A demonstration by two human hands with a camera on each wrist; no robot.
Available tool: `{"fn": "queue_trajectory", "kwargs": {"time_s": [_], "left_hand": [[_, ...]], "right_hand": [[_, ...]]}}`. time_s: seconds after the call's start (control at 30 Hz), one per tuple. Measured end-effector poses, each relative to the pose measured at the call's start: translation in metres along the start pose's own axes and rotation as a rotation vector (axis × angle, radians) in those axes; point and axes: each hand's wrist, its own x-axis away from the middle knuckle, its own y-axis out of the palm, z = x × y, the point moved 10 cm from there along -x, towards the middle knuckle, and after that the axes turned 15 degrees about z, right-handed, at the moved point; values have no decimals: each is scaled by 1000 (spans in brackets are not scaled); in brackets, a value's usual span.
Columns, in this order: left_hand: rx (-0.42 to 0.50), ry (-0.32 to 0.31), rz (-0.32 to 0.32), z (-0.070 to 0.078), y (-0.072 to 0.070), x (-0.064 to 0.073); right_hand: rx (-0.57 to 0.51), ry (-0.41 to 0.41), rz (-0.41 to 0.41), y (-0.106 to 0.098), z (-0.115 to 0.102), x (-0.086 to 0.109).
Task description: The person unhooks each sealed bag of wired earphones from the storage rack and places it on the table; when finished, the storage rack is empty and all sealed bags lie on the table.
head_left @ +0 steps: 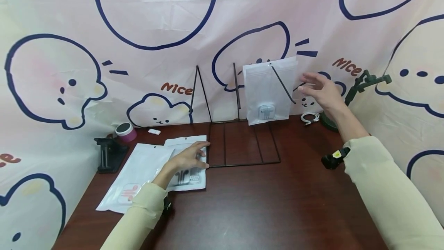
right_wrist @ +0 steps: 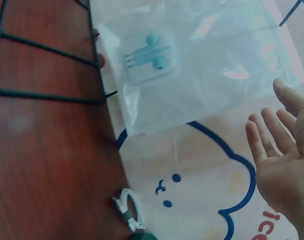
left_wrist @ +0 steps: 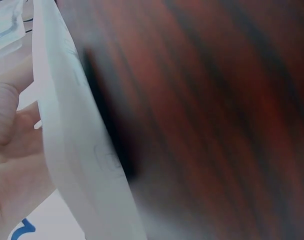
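Observation:
A white plastic bag (head_left: pixel 256 88) hangs from a prong of the black wire rack (head_left: pixel 224 144). Through its clear film, boxed earphones (right_wrist: pixel 152 55) show in the right wrist view. My right hand (head_left: pixel 322 92) is just right of the bag, apart from it, fingers relaxed with nothing in them. Over on the left, my left hand (head_left: pixel 185 159) lies above a flat bag (head_left: pixel 197 182), thumb and fingers spread at the rack's left edge. Whether they touch the wire I cannot tell. Another white bag (head_left: pixel 138 169) lies beside it, partly overlapping.
A pink jar (head_left: pixel 126 132), a black stand (head_left: pixel 110 155) and a small white stick (head_left: pixel 154 131) are at the back left. Behind the right hand are a coiled white cable (head_left: pixel 310 117) and a green stand (head_left: pixel 360 86). A patterned cloth (head_left: pixel 166 61) backs the table.

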Motion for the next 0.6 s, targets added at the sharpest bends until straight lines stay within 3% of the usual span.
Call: {"fn": "queue_trajectory", "kwargs": {"time_s": [0.23,0.5,0.6], "left_hand": [[-9,-11,-2,3,0,-1],[-10,-2,-3,2,0,-1],[-12,1,-5,2,1,-1]], "right_hand": [[-34,-12,31,4,-21,-3],[-85,44,138,11,-29,-5],[-91,45,140,14,-31,-5]]}}
